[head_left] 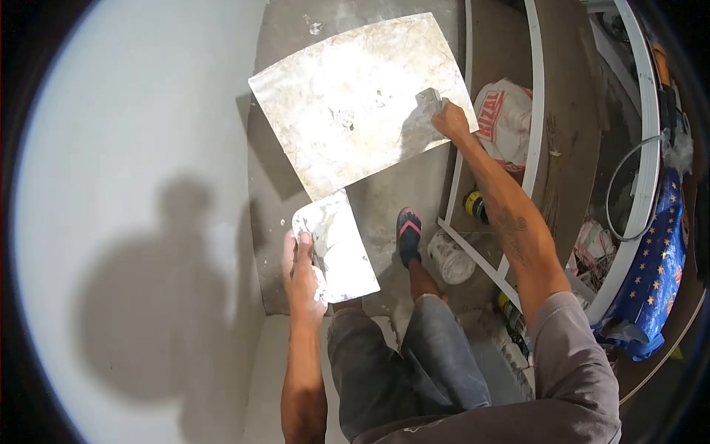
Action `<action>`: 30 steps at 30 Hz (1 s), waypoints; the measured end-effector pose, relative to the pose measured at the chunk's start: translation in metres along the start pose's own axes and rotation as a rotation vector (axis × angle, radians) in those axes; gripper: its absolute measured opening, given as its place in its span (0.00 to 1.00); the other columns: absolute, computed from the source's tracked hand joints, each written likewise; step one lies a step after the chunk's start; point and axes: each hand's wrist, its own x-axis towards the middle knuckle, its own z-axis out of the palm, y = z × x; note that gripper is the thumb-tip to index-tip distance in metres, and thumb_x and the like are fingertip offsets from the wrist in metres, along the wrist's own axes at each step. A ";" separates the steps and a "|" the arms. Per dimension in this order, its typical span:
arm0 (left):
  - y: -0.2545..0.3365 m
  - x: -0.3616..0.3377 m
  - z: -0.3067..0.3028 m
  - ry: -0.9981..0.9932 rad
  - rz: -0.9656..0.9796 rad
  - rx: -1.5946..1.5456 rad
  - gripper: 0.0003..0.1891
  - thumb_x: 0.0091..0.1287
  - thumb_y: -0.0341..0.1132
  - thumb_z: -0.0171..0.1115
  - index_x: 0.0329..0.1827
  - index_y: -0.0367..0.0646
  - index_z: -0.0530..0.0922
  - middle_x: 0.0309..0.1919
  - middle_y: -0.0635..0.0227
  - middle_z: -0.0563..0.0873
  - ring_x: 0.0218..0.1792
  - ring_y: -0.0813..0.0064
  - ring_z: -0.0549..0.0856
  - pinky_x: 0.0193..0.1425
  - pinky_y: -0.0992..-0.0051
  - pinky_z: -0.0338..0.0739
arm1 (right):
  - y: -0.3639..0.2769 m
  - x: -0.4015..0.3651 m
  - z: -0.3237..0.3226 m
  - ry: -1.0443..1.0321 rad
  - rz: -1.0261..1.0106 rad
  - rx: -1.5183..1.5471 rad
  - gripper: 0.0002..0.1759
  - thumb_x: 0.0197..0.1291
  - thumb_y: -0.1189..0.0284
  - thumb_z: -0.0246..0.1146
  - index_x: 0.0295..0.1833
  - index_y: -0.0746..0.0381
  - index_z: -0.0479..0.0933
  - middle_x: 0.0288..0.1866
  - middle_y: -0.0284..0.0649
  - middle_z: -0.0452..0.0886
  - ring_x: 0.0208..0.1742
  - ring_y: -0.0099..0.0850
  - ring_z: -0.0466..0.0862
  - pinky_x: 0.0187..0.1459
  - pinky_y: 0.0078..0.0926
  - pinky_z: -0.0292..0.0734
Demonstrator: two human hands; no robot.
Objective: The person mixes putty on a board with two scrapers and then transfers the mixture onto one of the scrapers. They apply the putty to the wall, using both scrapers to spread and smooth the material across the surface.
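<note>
Nearest: grey cloth shirt (510,414) and dark shorts (444,355), the shorts marked with pale smudges.

Left hand (302,277): closed on the left edge of a small white plate (346,248), flat, with a rounded upper-left corner and grey-white smears. Whitish residue lies along the held edge. Underside of the plate and part of the grip hidden.

Right hand (452,122): fingers curled round a small grey tool (429,100), over the right part of a large pale board (333,89). Tool largely covered by hand and shadow; its type, and whether it touches the board, cannot be told. Board: four-sided, upper edge bowed in this view, surface mottled cream and brown with dark specks; its centre is washed out by glare. Its lowest corner meets the small plate's top edge in view; contact uncertain.

Beyond: one sandalled foot (409,235) on a stained grey floor (377,181); other foot not visible. Right of it, a whitish round container (451,257) and, farther up, a white sack (505,118) with red lettering, partly behind a pale frame bar (534,96). Blue star-patterned wrapping (654,259) at far right, crinkled. Smooth pale wall (140,111) at left, bearing a soft-edged shadow.
</note>
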 end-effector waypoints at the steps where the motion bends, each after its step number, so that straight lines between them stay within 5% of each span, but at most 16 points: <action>1: -0.002 0.001 -0.003 0.015 -0.001 0.009 0.20 0.77 0.40 0.56 0.64 0.36 0.70 0.53 0.65 0.81 0.51 0.77 0.81 0.54 0.75 0.78 | -0.008 -0.001 0.005 0.000 0.037 0.003 0.17 0.50 0.69 0.63 0.40 0.73 0.79 0.39 0.63 0.83 0.46 0.57 0.84 0.49 0.46 0.79; 13: 0.012 0.014 0.006 0.079 0.004 0.019 0.19 0.78 0.41 0.55 0.64 0.36 0.70 0.53 0.66 0.82 0.50 0.78 0.81 0.53 0.76 0.78 | -0.050 0.010 -0.003 -0.073 -0.092 -0.031 0.19 0.52 0.73 0.59 0.49 0.72 0.79 0.49 0.60 0.82 0.53 0.55 0.81 0.55 0.44 0.78; 19: 0.009 0.017 -0.002 -0.009 -0.009 -0.029 0.21 0.77 0.40 0.57 0.66 0.36 0.69 0.54 0.64 0.81 0.51 0.77 0.82 0.53 0.75 0.79 | -0.068 0.006 0.018 -0.047 -0.321 -0.248 0.27 0.52 0.75 0.61 0.61 0.63 0.74 0.59 0.50 0.79 0.58 0.49 0.80 0.56 0.50 0.76; 24: 0.009 0.010 0.005 0.149 -0.022 -0.054 0.20 0.77 0.39 0.57 0.65 0.34 0.70 0.53 0.66 0.82 0.50 0.79 0.82 0.53 0.76 0.78 | -0.073 -0.014 0.017 -0.172 -0.337 -0.414 0.28 0.55 0.74 0.60 0.64 0.59 0.71 0.56 0.47 0.78 0.56 0.48 0.80 0.57 0.51 0.76; 30: 0.010 0.007 0.003 0.066 0.000 -0.094 0.23 0.77 0.39 0.58 0.68 0.34 0.68 0.53 0.65 0.82 0.50 0.78 0.82 0.54 0.77 0.78 | -0.059 -0.011 -0.005 -0.228 -0.367 -0.351 0.29 0.55 0.74 0.58 0.66 0.61 0.71 0.59 0.48 0.78 0.58 0.48 0.79 0.57 0.52 0.74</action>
